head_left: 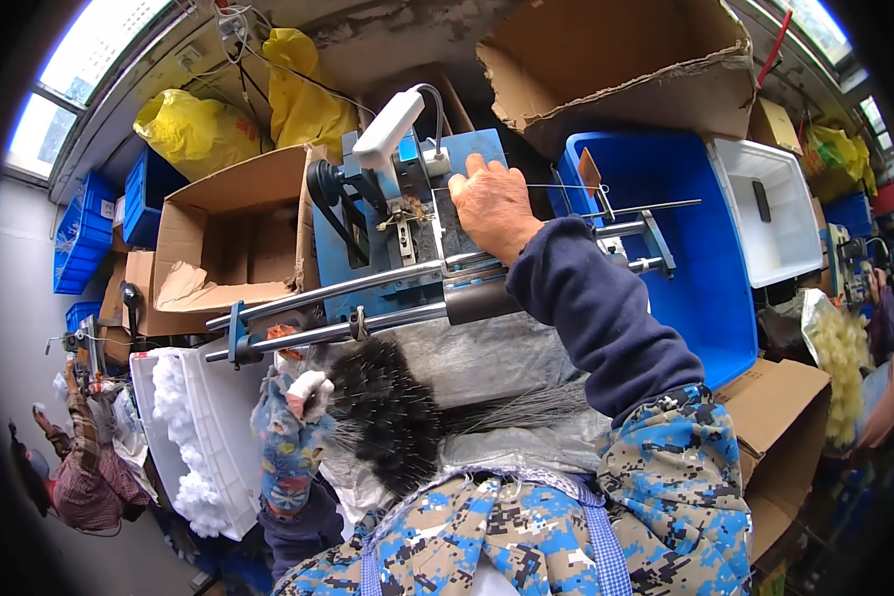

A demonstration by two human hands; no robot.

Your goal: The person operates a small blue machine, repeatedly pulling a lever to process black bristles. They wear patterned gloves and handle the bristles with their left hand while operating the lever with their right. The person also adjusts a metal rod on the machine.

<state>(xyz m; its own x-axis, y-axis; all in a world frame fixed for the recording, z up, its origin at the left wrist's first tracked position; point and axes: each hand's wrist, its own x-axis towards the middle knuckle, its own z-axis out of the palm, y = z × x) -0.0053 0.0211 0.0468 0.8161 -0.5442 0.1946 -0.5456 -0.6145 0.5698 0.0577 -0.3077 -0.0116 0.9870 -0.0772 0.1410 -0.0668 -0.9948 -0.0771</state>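
In front of me stands a blue bench machine point(343, 248) with a belt wheel, a white lamp head and two steel rails. My right hand point(497, 207) lies over its bed, back up, fingers curled down; what they close on is hidden beneath them. A thin wire rod point(556, 186) runs rightward from beside that hand. My left hand point(310, 392), in a patterned sleeve with white and orange finger coverings, is bent closed beside a bundle of black-bristled wire brushes point(379, 412). Its grip is too unclear to name. The wire stems point(517, 409) point right across my lap.
A blue bin point(700, 288) and a white tub point(770, 219) stand right of the machine. Cardboard boxes point(233, 228) and yellow bags point(194, 129) are left and behind. White fluffy pieces line a white crate point(238, 447). Another person point(94, 477) works at far left.
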